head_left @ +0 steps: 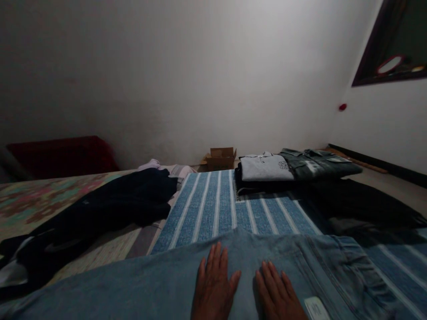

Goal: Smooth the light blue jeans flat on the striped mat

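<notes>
Both hands are pressing flat on light blue denim jeans point(150, 284) spread across the near edge of the scene. Left hand point(213, 286) and right hand point(278, 293) are lying side by side, palms down, fingers spread wide, holding nothing. A white label point(315, 307) is showing just right of the right hand, and the waistband is running off to the right.

To smooth the denim well, I judge the palms should be sliding outward from the middle, keeping the cloth flat against the blue striped mat point(213, 204) beneath it so no crease is being trapped.

Farther off, 2 folded shirts, a grey one point(265, 168) and a dark green one point(316, 165), are sitting touching, side by side, on dark folded clothing at the far right of the mat. A loose dark garment point(110, 204) is sprawling at the left.

Only 1 container is showing: a small cardboard box point(220, 158) by the far wall, flaps open; what it is holding cannot be told from here.
</notes>
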The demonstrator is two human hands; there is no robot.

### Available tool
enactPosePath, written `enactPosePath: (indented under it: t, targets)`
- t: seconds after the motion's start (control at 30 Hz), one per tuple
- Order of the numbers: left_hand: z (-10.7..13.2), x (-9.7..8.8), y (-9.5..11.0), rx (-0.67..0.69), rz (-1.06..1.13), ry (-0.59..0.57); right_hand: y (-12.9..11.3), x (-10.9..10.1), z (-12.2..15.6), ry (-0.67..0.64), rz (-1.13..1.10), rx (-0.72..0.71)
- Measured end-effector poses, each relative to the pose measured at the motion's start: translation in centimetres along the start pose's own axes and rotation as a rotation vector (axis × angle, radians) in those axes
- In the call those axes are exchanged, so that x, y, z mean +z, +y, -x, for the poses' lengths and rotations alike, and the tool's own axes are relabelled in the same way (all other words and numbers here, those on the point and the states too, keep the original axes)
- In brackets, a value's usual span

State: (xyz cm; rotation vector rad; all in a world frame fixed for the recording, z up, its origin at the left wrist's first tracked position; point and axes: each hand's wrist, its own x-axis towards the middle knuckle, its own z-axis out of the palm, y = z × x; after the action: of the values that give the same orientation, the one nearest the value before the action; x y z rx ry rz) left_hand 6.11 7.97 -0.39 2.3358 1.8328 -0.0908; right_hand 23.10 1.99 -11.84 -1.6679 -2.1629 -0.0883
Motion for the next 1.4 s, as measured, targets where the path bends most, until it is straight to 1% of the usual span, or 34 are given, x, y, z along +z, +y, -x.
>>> enactPosePath:
  t: [0.07, 0.13, 0.2, 0.27, 0.4, 0.53, 0.67, 0.83, 0.97, 1.07, 1.17, 1.23, 1.33, 1.4]
  targets:
    - [-0.3, -0.3, 1.1, 0.053, 0.004, 0.021, 0.4, -1.2, 0.1, -0.058, -0.023, 0.008]
    - [-0.7, -0.1, 2.1, 0.093, 0.006, 0.025, 0.1, -2.6, 0.1, -0.101, -0.042, 0.038]
    - [-1.1, 0.3, 2.5, 0.103, -0.006, 0.03, -0.4, -3.8, 0.1, -0.134, -0.061, 0.057]
    - [-1.5, 0.7, 2.5, 0.098, -0.033, 0.035, -0.9, -4.7, -0.1, -0.154, -0.075, 0.06]
    - [-1.9, 0.8, 2.6, 0.086, -0.083, 0.014, -0.8, -6.3, -0.5, -0.13, -0.064, 0.08]
    - [-2.5, 0.1, 4.0, 0.123, -0.104, 0.038, 0.6, -7.7, -0.8, -0.076, -0.002, 0.179]
    - [-3.6, 0.2, 5.4, 0.184, -0.113, 0.051, 1.9, -8.4, -0.7, -0.118, 0.012, 0.251]
    - [-4.8, 0.9, 5.6, 0.196, -0.133, 0.056, 1.7, -9.1, -0.8, -0.145, 0.003, 0.27]
    - [-4.8, 0.3, 6.0, 0.186, -0.103, 0.045, 2.4, -10.1, -1.2, -0.137, 0.047, 0.33]
    - [-4.7, 0.0, 6.7, 0.21, -0.083, 0.09, 3.9, -10.7, -1.3, -0.121, 0.112, 0.398]
    - [-5.0, 0.3, 7.0, 0.227, -0.074, 0.087, 5.4, -10.8, -1.2, -0.173, 0.114, 0.453]
    - [-5.3, 0.7, 6.9, 0.225, -0.082, 0.078, 5.9, -10.7, -1.2, -0.208, 0.093, 0.47]
    - [-5.7, 0.9, 6.8, 0.222, -0.095, 0.084, 6.0, -10.7, -1.1, -0.201, 0.084, 0.482]
    - [-5.6, 0.6, 7.1, 0.216, -0.094, 0.083, 5.8, -10.9, -1.1, -0.196, 0.079, 0.488]
